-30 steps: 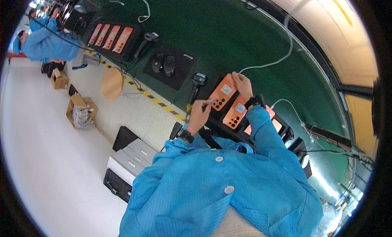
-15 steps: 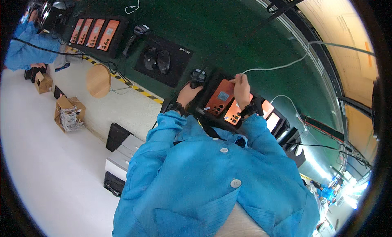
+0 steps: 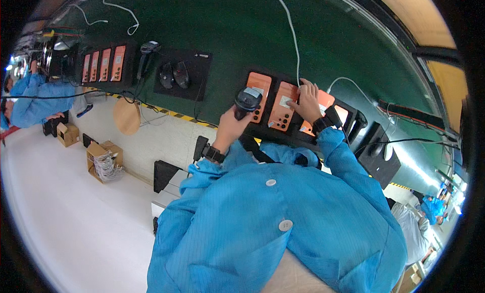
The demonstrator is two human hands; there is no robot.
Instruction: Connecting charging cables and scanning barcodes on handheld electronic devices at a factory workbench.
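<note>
In my left hand is a black handheld barcode scanner, its head over the leftmost orange phone. That phone lies back up in a black tray. Beside it lies a second orange phone with a white label and dark camera lenses. My right hand is open, fingers stretched, over the second and third phones, partly covering the third orange phone. A white cable reaches down to its fingertips; whether the plug sits in a phone is hidden.
Further left on the green bench are a black mat with mice, another scanner and a second phone tray. A round wooden stool and a carton of white cables stand on the floor. A co-worker's blue sleeve shows at far left.
The view has shifted. The scanner has come up over the leftmost phone in my left hand. My right hand has gone from pinching at the cable end to spread fingers further right along the phones.
</note>
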